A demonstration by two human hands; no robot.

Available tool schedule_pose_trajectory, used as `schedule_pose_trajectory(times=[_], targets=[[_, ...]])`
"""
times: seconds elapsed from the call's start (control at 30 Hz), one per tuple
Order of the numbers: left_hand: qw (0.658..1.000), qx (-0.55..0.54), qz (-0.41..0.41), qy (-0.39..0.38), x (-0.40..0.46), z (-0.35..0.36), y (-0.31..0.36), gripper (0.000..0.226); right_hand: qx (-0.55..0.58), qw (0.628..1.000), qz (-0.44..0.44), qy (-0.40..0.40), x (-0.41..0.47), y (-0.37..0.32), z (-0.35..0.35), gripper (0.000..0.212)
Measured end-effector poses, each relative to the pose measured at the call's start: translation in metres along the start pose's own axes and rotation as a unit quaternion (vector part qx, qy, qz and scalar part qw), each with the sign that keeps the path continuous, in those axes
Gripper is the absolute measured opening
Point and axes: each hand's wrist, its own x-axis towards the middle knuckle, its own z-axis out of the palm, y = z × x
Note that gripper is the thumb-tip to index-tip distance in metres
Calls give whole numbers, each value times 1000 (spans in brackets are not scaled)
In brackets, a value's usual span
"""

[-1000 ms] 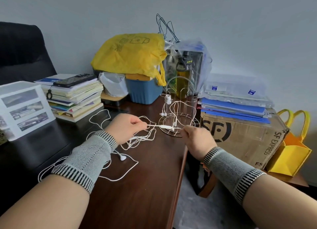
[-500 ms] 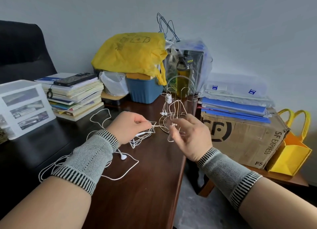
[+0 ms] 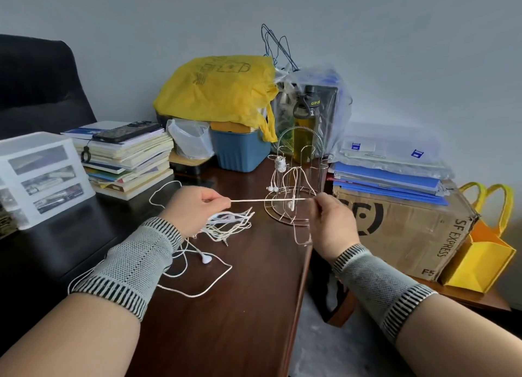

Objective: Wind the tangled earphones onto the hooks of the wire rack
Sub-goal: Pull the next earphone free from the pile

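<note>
White tangled earphones [image 3: 226, 224] lie on the dark wooden desk, with loose loops trailing towards me and an earbud [image 3: 206, 258] on the wood. My left hand [image 3: 195, 210] pinches one end of a taut stretch of cord [image 3: 268, 200] and my right hand [image 3: 330, 221] pinches the other end, level and in front of the wire rack [image 3: 296, 178]. A cord loop hangs below my right hand. The rack stands near the desk's right edge, with one set of earphones [image 3: 279, 164] wound on a hook and white cord draped on it.
Behind the rack stand a blue bin [image 3: 240, 150] under a yellow bag [image 3: 217, 88], a bottle [image 3: 306, 125] and plastic bags. A book stack [image 3: 127, 162] with a phone and a white drawer box [image 3: 42, 176] sit left. A cardboard box [image 3: 401, 224] with folders stands right.
My hands have drawn apart, pulling a stretch of cord tight between them. My right hand moved right and down from in front of the rack. The tangle beside my left hand has spread out.
</note>
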Motion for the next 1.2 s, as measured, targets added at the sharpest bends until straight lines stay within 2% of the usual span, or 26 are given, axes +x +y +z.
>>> schedule_pose_trajectory(times=[0.07,0.17,0.23,0.27,0.33,0.43,0.5,0.63,0.83,1.0,1.1,1.2], targets=[[1000,2,-7,21,1,-3,-2,16,-8,1000,18,6,-1,8,-4,35],[999,8,-3,34,3,0,0,14,-31,999,24,-35,-5,8,-3,31],[1000,15,10,22,3,5,4,11,-23,999,11,-18,-6,1,-2,44],[1000,17,22,13,3,9,7,10,-16,1000,-11,5,-6,-4,0,52],[999,20,42,-4,2,16,13,12,-22,996,-80,33,-5,-19,4,53],[998,12,60,-31,1,27,22,13,-46,983,-178,7,-6,-40,15,46],[996,14,77,-37,0,30,26,14,-37,980,-194,-16,-7,-47,21,44],[996,30,73,-50,-3,24,21,15,21,988,-149,-26,-12,-43,20,48],[1000,21,15,10,0,3,-3,10,3,1000,-22,-12,-9,-7,-5,25],[999,26,-5,32,1,-4,-11,10,8,999,49,3,-6,6,-9,33],[999,30,8,29,0,-1,-7,8,-11,1000,-8,27,-5,-7,-5,56],[999,29,35,2,-1,7,3,8,-51,989,-140,21,-5,-36,3,52]])
